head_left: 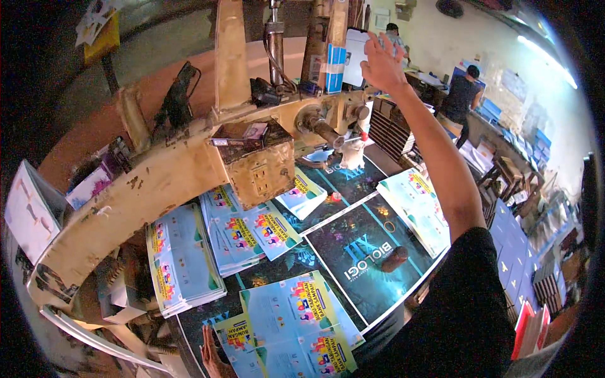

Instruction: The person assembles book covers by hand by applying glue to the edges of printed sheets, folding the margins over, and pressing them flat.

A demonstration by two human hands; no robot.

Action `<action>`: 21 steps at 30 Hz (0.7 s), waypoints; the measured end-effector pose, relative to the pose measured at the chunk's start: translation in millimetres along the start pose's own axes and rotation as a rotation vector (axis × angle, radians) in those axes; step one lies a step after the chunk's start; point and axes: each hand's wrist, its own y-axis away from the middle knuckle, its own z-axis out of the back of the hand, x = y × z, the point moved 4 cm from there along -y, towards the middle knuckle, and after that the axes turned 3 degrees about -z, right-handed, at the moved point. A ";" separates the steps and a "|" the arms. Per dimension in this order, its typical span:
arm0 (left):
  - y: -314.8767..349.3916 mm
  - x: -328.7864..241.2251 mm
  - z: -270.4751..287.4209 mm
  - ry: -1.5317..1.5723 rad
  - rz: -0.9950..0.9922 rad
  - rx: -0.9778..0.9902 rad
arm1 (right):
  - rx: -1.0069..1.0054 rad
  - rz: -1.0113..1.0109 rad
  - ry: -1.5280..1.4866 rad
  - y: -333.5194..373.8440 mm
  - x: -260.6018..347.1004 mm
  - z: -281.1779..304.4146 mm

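Note:
My right hand (383,62) is raised high beside the machine, its bent fingers apart and nothing seen in them. At the lower edge, my left hand (214,354) rests along the left edge of a stack of blue-and-yellow printed sheets (271,337), fingers stretched out; its thumb is hidden. More stacks of the same sheets (183,258) lie on the table, left and centre. Another pile (419,205) sits at the right under my raised arm. Beneath them spread large dark teal printed covers (353,252), with a dark brown rounded object (395,259) on top.
A worn cream machine frame (135,183) arches across the far side, carrying a box with a socket (259,173) and a round metal shaft (321,126). Stacked books and papers (504,252) line the right. Two people work in the background, one in dark clothes (462,97).

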 end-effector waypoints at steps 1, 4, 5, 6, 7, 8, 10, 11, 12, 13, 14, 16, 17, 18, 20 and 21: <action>-0.4 -0.1 -0.1 -0.001 0.004 -0.002 | 0.034 -0.026 0.010 2.3 0.3 -0.6; -0.2 0.5 -0.4 0.000 0.011 -0.001 | 0.094 -0.058 0.053 3.3 -1.9 0.1; -0.7 0.6 -0.8 0.001 0.010 -0.001 | 0.097 -0.056 0.053 3.4 -3.3 1.0; -0.6 0.2 -1.0 0.002 0.009 0.001 | 0.098 -0.038 0.022 3.3 -4.0 2.1; -0.9 0.0 -0.8 0.001 0.009 -0.001 | 0.098 -0.021 -0.009 3.1 -3.4 2.5; -0.2 0.8 -0.9 0.000 0.011 -0.001 | 0.100 -0.020 -0.011 2.3 -2.4 2.4; 0.6 0.9 0.2 0.001 0.010 -0.005 | 0.186 -0.022 -0.004 1.1 -0.3 -3.4; 1.0 2.2 0.6 0.003 0.007 -0.007 | 0.186 -0.022 -0.007 1.1 -0.2 -5.1; 2.3 1.8 1.2 -0.001 0.010 -0.004 | 0.186 -0.021 0.021 2.0 -1.1 -6.3; 2.8 2.6 1.2 -0.002 0.013 -0.004 | 0.184 -0.019 0.047 2.9 -1.8 -7.7; 2.8 3.0 2.0 0.000 0.010 -0.003 | 0.185 -0.019 0.044 5.1 -3.1 -8.7; 3.5 4.3 2.9 -0.003 0.013 -0.006 | 0.045 -0.058 -0.020 11.7 -6.1 -3.2; 4.4 5.0 3.0 -0.005 0.013 -0.007 | 0.050 -0.057 -0.023 15.8 -5.8 -3.0; 4.7 6.0 3.8 -0.006 0.015 -0.009 | 0.007 -0.050 -0.041 20.5 -6.0 -0.6; 5.8 7.5 5.8 -0.002 0.014 -0.010 | -0.027 -0.044 -0.059 32.6 -5.3 4.4; 6.3 8.5 6.6 -0.006 0.017 -0.011 | 0.013 -0.020 -0.054 39.8 -3.9 4.5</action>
